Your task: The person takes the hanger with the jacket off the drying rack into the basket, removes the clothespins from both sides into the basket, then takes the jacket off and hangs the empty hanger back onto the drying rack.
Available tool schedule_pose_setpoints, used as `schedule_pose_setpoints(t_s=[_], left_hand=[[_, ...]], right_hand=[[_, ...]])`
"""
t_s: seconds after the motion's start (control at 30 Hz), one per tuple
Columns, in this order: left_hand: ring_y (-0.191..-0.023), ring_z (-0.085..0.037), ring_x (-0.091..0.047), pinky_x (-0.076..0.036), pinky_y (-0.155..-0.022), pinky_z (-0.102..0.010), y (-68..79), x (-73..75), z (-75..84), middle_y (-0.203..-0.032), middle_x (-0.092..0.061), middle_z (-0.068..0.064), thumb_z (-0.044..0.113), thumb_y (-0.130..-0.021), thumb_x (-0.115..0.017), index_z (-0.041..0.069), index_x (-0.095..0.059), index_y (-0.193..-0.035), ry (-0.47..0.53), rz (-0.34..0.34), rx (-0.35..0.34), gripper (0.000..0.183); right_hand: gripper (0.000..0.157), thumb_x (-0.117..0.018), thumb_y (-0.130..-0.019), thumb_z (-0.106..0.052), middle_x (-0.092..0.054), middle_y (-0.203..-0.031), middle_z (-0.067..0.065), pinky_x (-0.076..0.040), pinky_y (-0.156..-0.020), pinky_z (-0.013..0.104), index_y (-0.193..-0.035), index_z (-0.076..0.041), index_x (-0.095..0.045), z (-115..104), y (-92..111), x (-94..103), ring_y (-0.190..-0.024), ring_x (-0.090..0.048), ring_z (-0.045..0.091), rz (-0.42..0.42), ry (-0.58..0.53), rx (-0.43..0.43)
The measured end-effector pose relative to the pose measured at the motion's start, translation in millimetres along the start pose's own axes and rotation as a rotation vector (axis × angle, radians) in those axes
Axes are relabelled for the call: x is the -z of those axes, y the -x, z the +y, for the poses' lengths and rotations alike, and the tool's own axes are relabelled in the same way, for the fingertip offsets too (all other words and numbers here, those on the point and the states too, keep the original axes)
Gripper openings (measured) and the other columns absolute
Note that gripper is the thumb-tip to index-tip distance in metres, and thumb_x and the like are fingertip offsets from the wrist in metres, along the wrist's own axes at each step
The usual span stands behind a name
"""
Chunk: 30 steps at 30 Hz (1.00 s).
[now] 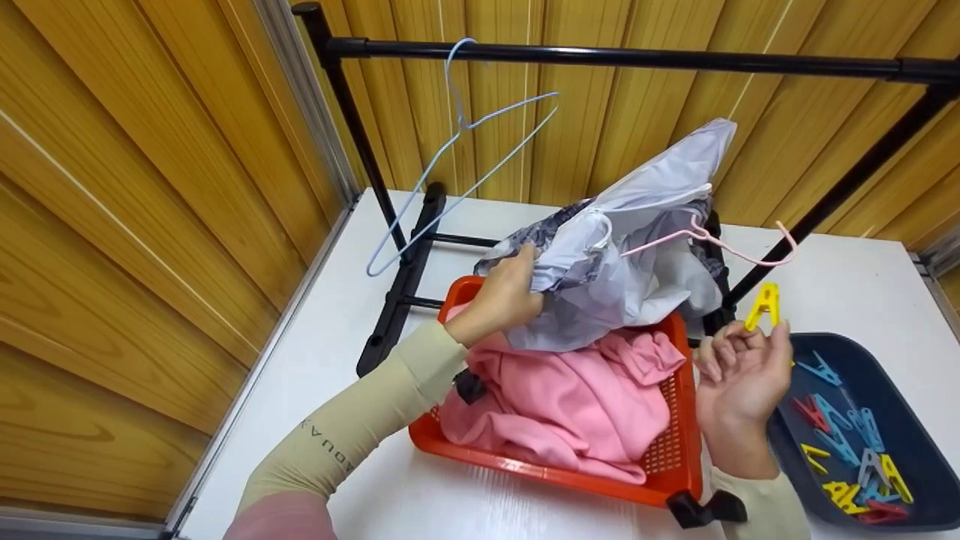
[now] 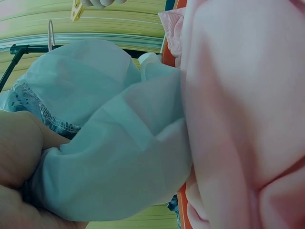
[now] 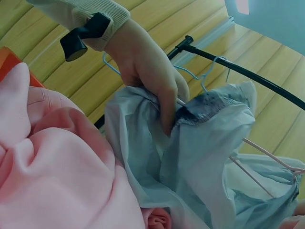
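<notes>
My left hand [image 1: 501,296] grips the bunched edge of a thin grey-and-white garment [image 1: 600,285] with a dark patterned trim, held up over the red basket. A pink hanger [image 1: 701,234] runs partly inside the garment, its hook pointing right and its far end hidden by cloth. In the right wrist view, the left hand [image 3: 152,76] has its fingers around the gathered cloth. To the right of the basket, my right hand [image 1: 746,375], palm up, pinches a yellow clothespin [image 1: 765,306] upright at the fingertips. That clothespin [image 2: 77,10] also shows at the top of the left wrist view.
The red basket [image 1: 555,474] holds a pink garment [image 1: 562,397]. At right, a dark blue tray [image 1: 926,420] has several coloured clothespins in it. Behind stands a black rack, its top bar [image 1: 637,56] carrying a blue hanger [image 1: 459,135]. Wood-patterned panels enclose the white surface.
</notes>
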<state>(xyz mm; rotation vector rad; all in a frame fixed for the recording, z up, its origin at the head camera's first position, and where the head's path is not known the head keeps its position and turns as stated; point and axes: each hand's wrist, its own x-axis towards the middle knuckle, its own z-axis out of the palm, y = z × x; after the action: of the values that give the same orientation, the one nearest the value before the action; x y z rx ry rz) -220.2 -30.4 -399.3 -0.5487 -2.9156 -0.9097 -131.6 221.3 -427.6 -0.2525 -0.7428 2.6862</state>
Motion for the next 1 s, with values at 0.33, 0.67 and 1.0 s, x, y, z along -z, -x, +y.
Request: schedule_pose_setpoints(t_s=[0.33, 0.67, 1.0], left_hand=[[-0.089, -0.034, -0.066, -0.053, -0.074, -0.044, 0.5, 0.0, -3.5, -0.095, -0.065, -0.018, 0.001, -0.077, -0.063, 0.002, -0.047, -0.111, 0.024, 0.009, -0.008, 0.038], [-0.089, -0.033, -0.064, -0.052, -0.076, -0.044, 1.2, 2.2, -8.2, -0.096, -0.064, -0.018, -0.002, -0.075, -0.062, 0.001, -0.047, -0.112, 0.033, 0.014, -0.021, 0.041], [-0.087, -0.032, -0.063, -0.050, -0.076, -0.042, 1.6, 2.7, -11.4, -0.095, -0.064, -0.017, -0.003, -0.074, -0.061, 0.001, -0.048, -0.110, 0.049, 0.023, -0.044, 0.038]], right_hand=[[0.042, -0.042, -0.101, -0.043, -0.035, -0.060, 0.005, -0.022, -0.044, 0.029, -0.089, -0.003, -0.047, -22, -11, 13.3, -0.044, -0.026, 0.019, 0.047, -0.126, 0.006], [0.043, -0.038, -0.101, -0.045, -0.038, -0.058, 0.007, -0.024, -0.042, 0.031, -0.091, -0.004, -0.048, -40, -22, 33.4, -0.041, -0.029, 0.022, 0.136, -0.209, 0.042], [0.049, -0.036, -0.100, -0.051, -0.039, -0.058, 0.008, -0.026, -0.044, 0.037, -0.089, -0.005, -0.050, -55, -33, 53.3, -0.040, -0.028, 0.025, 0.204, -0.274, 0.008]])
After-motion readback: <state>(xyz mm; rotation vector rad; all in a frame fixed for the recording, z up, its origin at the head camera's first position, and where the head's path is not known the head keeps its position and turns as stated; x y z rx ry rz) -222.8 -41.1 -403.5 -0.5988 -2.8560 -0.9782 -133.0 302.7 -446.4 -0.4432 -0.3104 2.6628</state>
